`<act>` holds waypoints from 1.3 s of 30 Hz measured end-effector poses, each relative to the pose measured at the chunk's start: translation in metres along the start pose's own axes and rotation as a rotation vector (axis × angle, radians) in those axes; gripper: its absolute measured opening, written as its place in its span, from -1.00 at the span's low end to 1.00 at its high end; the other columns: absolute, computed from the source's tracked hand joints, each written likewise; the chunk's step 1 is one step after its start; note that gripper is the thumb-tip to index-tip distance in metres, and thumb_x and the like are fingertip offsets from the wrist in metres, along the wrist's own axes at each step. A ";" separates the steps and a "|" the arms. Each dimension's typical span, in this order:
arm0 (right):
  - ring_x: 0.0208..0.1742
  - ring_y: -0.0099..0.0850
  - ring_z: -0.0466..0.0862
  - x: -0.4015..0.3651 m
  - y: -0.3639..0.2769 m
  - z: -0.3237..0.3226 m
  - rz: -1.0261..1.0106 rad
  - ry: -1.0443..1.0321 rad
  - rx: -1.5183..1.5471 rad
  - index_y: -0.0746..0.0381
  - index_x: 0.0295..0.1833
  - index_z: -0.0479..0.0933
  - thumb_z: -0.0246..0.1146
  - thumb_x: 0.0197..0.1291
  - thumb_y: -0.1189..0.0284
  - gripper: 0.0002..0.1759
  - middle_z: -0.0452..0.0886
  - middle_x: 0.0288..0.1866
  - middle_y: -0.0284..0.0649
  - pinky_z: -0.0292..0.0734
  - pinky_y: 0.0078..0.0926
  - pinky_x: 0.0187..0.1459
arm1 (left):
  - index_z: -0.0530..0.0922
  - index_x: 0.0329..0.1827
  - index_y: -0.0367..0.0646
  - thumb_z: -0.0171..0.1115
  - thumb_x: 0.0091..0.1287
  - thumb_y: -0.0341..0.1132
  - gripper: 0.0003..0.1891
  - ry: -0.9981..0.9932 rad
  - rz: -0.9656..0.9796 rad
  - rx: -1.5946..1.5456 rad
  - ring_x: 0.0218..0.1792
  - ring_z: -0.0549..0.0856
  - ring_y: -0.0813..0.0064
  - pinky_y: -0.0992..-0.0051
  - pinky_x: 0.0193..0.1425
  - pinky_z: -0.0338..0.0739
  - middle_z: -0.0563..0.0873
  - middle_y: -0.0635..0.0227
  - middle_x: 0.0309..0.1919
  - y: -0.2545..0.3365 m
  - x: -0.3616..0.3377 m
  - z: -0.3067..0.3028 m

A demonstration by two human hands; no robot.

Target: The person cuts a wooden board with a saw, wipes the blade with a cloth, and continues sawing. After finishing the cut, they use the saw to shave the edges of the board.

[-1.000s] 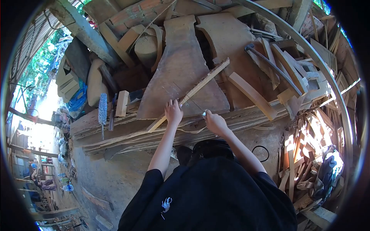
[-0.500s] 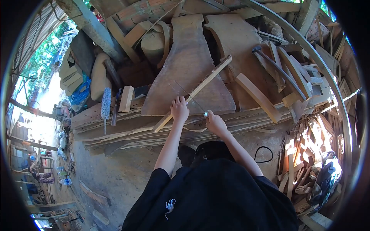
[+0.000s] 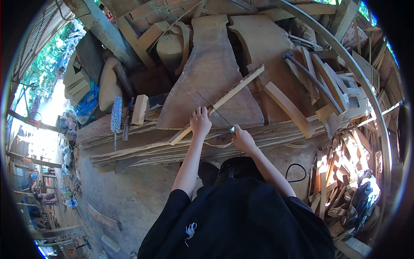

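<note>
My left hand (image 3: 201,122) is wrapped over a narrow wooden strip (image 3: 237,89), which lies diagonally across a wide wooden slab (image 3: 207,64). In my right hand (image 3: 243,139) is the light-coloured handle of a thin tool (image 3: 221,117). Its slender blade crosses the strip at an angle, just right of my left fingers, and reaches up and left over the slab. Whether the blade is toothed is too small to tell. The slab rests on a stack of rough boards (image 3: 146,151).
A curved wooden piece (image 3: 289,109) and a long-handled hammer (image 3: 312,82) lie to the right. On the left are a small block (image 3: 140,109), a dark tool (image 3: 128,119) and a fuzzy grey-blue brush (image 3: 116,115). Wood scraps (image 3: 336,185) fill the lower right.
The wooden strip has shifted slightly at both ends. My right hand and the tool have moved a little to the right, while my left hand stays on the strip.
</note>
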State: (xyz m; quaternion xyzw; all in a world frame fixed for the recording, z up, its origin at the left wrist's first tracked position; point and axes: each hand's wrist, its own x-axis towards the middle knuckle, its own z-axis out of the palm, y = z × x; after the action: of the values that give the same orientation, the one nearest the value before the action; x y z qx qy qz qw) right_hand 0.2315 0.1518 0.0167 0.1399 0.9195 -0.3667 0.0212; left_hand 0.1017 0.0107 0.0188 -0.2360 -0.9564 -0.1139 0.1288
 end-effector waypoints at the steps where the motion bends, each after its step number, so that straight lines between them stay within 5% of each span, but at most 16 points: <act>1: -0.35 0.14 0.56 0.000 0.000 0.000 0.004 -0.005 0.002 0.32 -0.18 0.28 0.03 0.15 0.37 -0.76 0.54 -0.46 0.20 0.39 0.11 -0.29 | 0.39 -0.27 -0.12 0.11 0.15 -0.32 -0.85 -0.003 -0.001 0.001 -0.18 0.53 0.25 0.28 -0.15 0.48 0.49 0.28 -0.28 0.000 0.000 0.000; 39: -0.32 0.16 0.55 0.001 0.003 0.000 -0.001 -0.017 0.049 0.33 -0.17 0.29 0.01 0.15 0.36 -0.75 0.54 -0.43 0.23 0.38 0.12 -0.26 | 0.39 -0.26 -0.10 0.12 0.15 -0.31 -0.84 0.075 0.017 0.028 -0.21 0.53 0.25 0.29 -0.18 0.48 0.49 0.30 -0.31 0.002 -0.002 0.001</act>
State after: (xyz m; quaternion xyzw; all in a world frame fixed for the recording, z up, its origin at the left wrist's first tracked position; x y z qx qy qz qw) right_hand 0.2314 0.1537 0.0147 0.1369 0.9102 -0.3901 0.0253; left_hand 0.1044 0.0115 0.0179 -0.2381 -0.9503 -0.1083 0.1687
